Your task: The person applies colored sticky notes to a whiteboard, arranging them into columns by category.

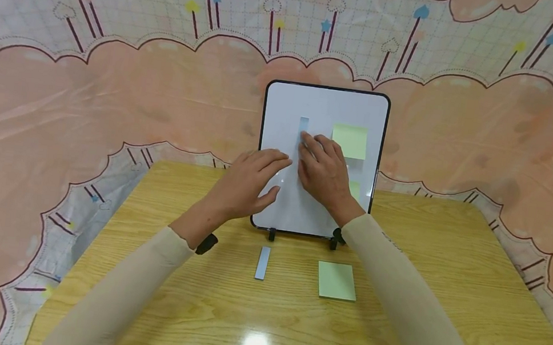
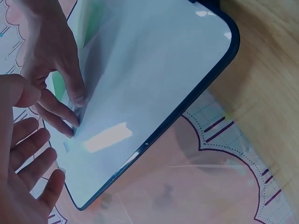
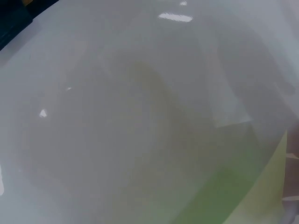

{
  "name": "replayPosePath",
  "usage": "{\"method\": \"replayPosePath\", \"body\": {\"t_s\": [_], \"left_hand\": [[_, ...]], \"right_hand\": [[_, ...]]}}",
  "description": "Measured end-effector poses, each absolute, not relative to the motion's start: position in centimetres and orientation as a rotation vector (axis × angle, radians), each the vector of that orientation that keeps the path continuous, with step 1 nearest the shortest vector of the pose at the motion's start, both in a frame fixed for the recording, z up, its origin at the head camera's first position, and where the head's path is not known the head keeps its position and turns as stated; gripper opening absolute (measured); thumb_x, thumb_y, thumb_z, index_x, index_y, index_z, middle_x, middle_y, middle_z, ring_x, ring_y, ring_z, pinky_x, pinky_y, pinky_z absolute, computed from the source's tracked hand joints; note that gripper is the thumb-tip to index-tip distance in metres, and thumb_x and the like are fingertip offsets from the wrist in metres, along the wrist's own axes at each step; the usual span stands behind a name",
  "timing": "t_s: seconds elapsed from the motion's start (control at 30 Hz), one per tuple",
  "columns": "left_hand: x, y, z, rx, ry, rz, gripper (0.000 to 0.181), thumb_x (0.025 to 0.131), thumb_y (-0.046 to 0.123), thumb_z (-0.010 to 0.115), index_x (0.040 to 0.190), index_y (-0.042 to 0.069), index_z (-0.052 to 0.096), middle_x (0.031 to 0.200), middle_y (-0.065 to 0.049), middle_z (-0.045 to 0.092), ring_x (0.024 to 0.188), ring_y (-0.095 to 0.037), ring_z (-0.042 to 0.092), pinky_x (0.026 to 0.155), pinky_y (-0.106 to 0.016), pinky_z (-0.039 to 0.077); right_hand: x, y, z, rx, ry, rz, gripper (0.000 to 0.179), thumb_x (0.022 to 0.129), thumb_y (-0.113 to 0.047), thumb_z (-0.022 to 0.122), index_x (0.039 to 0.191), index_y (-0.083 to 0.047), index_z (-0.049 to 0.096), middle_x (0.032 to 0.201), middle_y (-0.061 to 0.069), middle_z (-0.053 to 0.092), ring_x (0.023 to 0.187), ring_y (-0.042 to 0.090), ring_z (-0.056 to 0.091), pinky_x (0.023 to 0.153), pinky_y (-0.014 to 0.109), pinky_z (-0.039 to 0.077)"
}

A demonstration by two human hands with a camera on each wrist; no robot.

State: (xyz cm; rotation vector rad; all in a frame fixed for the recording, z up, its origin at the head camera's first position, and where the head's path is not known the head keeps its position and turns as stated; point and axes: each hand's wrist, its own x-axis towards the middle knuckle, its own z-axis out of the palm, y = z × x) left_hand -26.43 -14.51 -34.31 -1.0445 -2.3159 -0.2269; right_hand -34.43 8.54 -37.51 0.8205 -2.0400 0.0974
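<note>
A whiteboard point(image 1: 285, 104) with a black frame stands upright at the table's back. My right hand point(image 1: 323, 169) rests its fingertips on a narrow pale blue sticky strip point(image 1: 304, 123) on the board, covering its lower part. My left hand point(image 1: 249, 183) is before the board's left side, holding nothing, its fingers loosely extended in the left wrist view. A light green sticky note point(image 1: 350, 141) is on the board's upper right. Below it, a second green note point(image 1: 354, 189) is mostly hidden behind my right hand. Only some fingers point(image 3: 292, 172) show in the right wrist view.
A blue strip pad point(image 1: 262, 263) and a green sticky note pad point(image 1: 337, 281) lie on the wooden table point(image 1: 178, 298) in front of the board. Small black feet point(image 1: 272, 234) support the board. A patterned cloth point(image 1: 187, 98) hangs behind.
</note>
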Motion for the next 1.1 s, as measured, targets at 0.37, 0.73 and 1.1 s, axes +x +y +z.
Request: {"method": "replayPosePath", "body": {"t_s": [0.37, 0.73, 1.1], "left_hand": [[-28.0, -13.7, -33.3, -0.978, -2.305, -0.138, 0.061, 0.102, 0.031, 0.067, 0.157, 0.008, 0.052, 0.157, -0.009, 0.055, 0.153, -0.027, 0.041, 0.115, -0.054, 0.041], [-30.0, -12.6, -32.4, -0.932, -2.362, -0.048, 0.063, 0.103, 0.029, 0.064, 0.160, 0.009, 0.047, 0.165, -0.007, 0.046, 0.159, -0.025, 0.030, 0.118, -0.053, 0.036], [-31.3, -11.7, -31.6, -0.878, -2.426, 0.031, 0.067, 0.102, 0.027, 0.065, 0.163, 0.011, 0.043, 0.169, -0.005, 0.041, 0.161, -0.023, 0.026, 0.119, -0.052, 0.036]], "right_hand": [[-34.5, 8.7, -37.6, 0.855, -2.029, 0.119, 0.037, 0.101, -0.017, 0.068, 0.133, 0.002, 0.072, 0.149, 0.015, 0.062, 0.131, 0.035, 0.057, 0.117, 0.046, 0.043], [-34.5, 8.7, -37.6, 0.865, -2.028, 0.120, 0.039, 0.102, -0.016, 0.066, 0.135, 0.004, 0.070, 0.146, 0.016, 0.064, 0.131, 0.034, 0.057, 0.118, 0.045, 0.042], [-34.6, 8.6, -37.7, 0.872, -2.001, 0.144, 0.034, 0.100, -0.014, 0.068, 0.128, 0.006, 0.074, 0.140, 0.019, 0.067, 0.128, 0.035, 0.059, 0.116, 0.046, 0.044]]}}
